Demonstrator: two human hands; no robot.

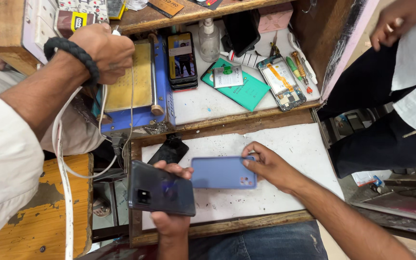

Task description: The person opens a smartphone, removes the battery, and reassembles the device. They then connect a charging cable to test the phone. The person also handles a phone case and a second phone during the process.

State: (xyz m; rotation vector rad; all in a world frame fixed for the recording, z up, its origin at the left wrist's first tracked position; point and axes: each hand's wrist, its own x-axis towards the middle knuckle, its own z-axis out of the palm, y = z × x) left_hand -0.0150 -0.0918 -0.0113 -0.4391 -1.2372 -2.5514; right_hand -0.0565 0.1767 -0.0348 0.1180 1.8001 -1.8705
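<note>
My left hand (170,222) grips a dark grey phone (161,188) back side up, just above the near edge of a white work mat (309,144). My right hand (269,166) holds the right end of a blue phone case (220,172), fingers at its camera corner. The case lies flat beside the phone, and its left end meets my left thumb.
Another person's arm (49,86) with a braided wristband holds a white cable (62,173) at a socket board, top left. A blue heating plate (133,82), stacked phones (182,60), an opened phone (282,82), a green sleeve (244,91) and a bottle (209,41) fill the shelf. A second person (400,96) stands at right.
</note>
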